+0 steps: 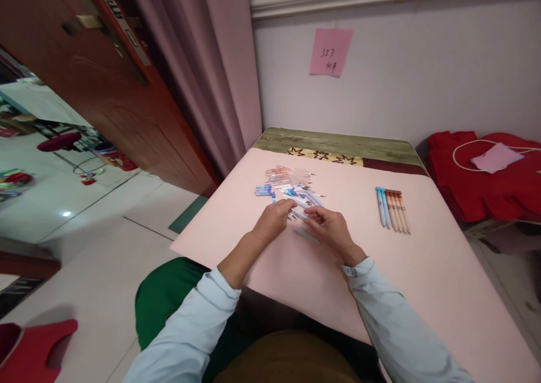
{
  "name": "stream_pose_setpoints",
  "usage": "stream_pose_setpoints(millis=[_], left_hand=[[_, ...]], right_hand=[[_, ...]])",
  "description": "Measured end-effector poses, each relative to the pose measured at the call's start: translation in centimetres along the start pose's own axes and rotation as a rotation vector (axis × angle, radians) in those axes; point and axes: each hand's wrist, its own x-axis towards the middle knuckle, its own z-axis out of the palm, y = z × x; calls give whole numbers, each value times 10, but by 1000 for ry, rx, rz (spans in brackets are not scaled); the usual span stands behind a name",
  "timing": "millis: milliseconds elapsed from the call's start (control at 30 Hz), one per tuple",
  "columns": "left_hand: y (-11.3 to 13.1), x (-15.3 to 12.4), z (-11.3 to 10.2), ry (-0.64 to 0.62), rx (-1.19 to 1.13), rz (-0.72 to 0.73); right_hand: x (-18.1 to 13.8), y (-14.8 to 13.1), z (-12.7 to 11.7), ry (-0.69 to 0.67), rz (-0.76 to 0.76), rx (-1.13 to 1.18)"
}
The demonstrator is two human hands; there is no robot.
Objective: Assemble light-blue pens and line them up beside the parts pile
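A loose pile of pen parts (287, 185), blue, orange and clear, lies on the pink table sheet (422, 270). My left hand (274, 219) rests at the pile's near edge, fingers curled around a pale blue pen piece. My right hand (329, 228) sits beside it, fingers pinched on the other end of the same pale piece (301, 203). A clear tube (305, 234) lies on the sheet under my right hand. To the right, a neat row of assembled pens (393, 208), blue and orange, lies side by side.
The table's far edge (338, 142) shows green wood and a patterned strip. Red bags (477, 174) sit to the right, a pink note (330, 52) hangs on the wall, and a curtain and wooden door (105, 73) stand to the left.
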Motion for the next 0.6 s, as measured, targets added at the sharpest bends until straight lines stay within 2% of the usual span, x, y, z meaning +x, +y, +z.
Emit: stream_pose_setpoints(millis=[100, 200, 300, 367, 467, 600], left_hand=[[3, -2, 4, 21, -5, 11], [-1, -8, 2, 152, -2, -31], [-13, -22, -3, 384, 1, -271], [-22, -34, -3, 455, 5, -443], [-28, -50, 0, 368, -7, -525], [-19, -55, 4, 266, -31, -565]], right_hand=[[0, -2, -2, 9, 13, -130], [1, -5, -6, 68, 17, -274], [-2, -10, -13, 159, 58, -393], [-5, -13, -16, 167, 96, -439], [-10, -15, -16, 108, 134, -463], [-11, -11, -10, 36, 200, -490]])
